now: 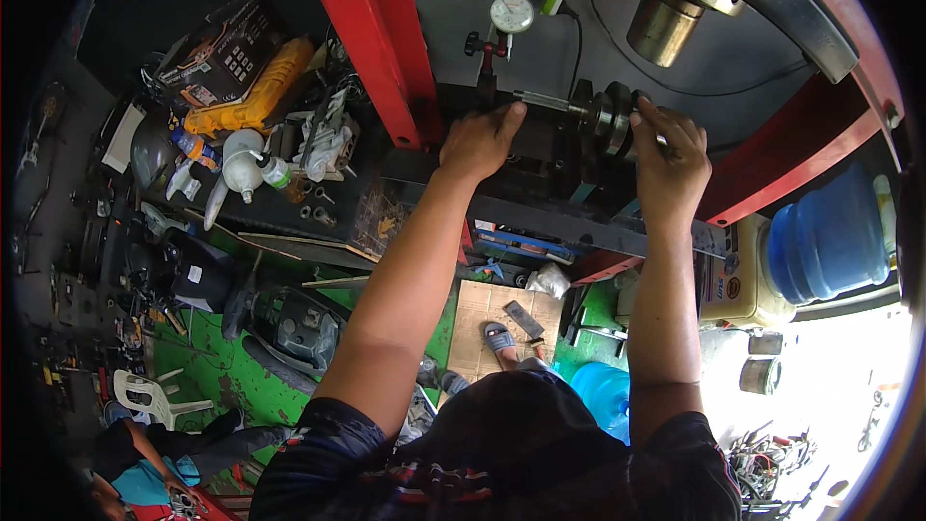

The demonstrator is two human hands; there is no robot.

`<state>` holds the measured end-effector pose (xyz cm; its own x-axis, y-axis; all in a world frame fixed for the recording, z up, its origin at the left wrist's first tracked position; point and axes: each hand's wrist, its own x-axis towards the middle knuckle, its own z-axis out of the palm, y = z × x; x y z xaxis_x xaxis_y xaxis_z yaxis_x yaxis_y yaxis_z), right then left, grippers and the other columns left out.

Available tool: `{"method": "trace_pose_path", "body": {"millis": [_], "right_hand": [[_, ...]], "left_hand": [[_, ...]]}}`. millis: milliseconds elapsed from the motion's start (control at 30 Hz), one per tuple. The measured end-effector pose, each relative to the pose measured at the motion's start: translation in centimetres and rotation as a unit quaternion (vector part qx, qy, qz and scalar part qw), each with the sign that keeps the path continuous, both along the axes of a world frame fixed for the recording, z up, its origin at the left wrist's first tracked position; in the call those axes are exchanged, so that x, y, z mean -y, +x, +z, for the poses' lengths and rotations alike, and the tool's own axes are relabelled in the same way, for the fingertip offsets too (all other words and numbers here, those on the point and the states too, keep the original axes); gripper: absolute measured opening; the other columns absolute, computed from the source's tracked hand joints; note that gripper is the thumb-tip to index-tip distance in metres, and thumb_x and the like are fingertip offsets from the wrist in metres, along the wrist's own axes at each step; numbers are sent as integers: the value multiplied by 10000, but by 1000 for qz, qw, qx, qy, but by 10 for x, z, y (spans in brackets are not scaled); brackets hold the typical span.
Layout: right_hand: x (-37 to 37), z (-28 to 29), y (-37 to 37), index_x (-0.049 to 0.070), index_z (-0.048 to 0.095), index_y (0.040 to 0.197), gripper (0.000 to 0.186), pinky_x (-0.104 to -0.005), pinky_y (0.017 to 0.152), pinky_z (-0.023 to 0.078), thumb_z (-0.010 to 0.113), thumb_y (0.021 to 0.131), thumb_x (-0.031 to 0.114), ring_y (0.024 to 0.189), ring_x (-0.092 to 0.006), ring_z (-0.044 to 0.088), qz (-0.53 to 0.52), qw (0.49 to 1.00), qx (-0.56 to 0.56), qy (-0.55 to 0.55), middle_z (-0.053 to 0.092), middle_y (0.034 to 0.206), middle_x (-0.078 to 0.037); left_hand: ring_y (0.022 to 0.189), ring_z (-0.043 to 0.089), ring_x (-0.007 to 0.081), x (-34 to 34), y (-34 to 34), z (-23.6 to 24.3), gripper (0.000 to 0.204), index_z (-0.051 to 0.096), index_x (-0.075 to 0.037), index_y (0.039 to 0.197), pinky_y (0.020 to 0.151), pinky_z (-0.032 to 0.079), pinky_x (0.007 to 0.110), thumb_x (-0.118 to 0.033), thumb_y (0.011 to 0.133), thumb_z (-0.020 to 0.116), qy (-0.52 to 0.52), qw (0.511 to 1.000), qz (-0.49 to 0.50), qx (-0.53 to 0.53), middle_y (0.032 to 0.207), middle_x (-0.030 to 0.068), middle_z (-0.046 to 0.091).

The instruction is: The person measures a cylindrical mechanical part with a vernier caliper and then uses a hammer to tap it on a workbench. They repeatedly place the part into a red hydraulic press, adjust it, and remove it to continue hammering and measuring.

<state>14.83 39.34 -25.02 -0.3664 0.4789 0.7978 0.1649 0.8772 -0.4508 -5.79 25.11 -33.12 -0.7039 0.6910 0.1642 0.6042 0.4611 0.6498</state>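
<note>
A crankshaft (600, 120) with dark round discs and a thin bright shaft lies across a black support on the bench. My right hand (672, 156) is closed at its right end, thumb and fingertips against the disc there. At the shaft's left end is my left hand (479, 145), its thumb raised beside the tip and the other fingers curled. What those fingers hold, if anything, is hidden. Just above stands a dial indicator (511, 13) with a round white face, on a red and black holder (489, 56).
Red steel posts (374, 29) flank the work, with a metal cylinder (666, 21) overhead at right. A cluttered bench at left bears a yellow tool case (253, 96) and bottles. Blue water jugs (828, 236) stand right. Another person (159, 458) sits at lower left.
</note>
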Motion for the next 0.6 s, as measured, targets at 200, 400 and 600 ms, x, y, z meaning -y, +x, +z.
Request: {"method": "trace_pose_path", "body": {"millis": [200, 400, 600], "right_hand": [[15, 13, 6, 106, 825, 1078, 226, -319, 807, 532, 825, 854, 81, 883, -176, 651, 19, 996, -80, -32, 764, 991, -45], [9, 17, 2, 112, 824, 1095, 230, -314, 826, 533, 814, 866, 93, 927, -181, 658, -5, 999, -54, 7, 761, 1015, -44], [3, 2, 3, 114, 820, 1108, 239, -315, 840, 538, 809, 870, 98, 958, -189, 665, 0, 999, 23, -30, 755, 1017, -47]], "left_hand": [[1211, 628, 455, 1, -1, -3, 798, 708, -175, 1330, 1083, 442, 570, -711, 1045, 189, -20, 1000, 1, -6, 1217, 196, 728], [1193, 637, 458, 0, -4, -4, 801, 713, -176, 1322, 1087, 443, 560, -717, 1042, 192, -8, 1000, -7, -6, 1195, 196, 736], [1145, 658, 464, 0, -1, -3, 798, 716, -173, 1316, 1059, 470, 559, -713, 1044, 197, -9, 1000, 4, -21, 1153, 205, 743]]}}
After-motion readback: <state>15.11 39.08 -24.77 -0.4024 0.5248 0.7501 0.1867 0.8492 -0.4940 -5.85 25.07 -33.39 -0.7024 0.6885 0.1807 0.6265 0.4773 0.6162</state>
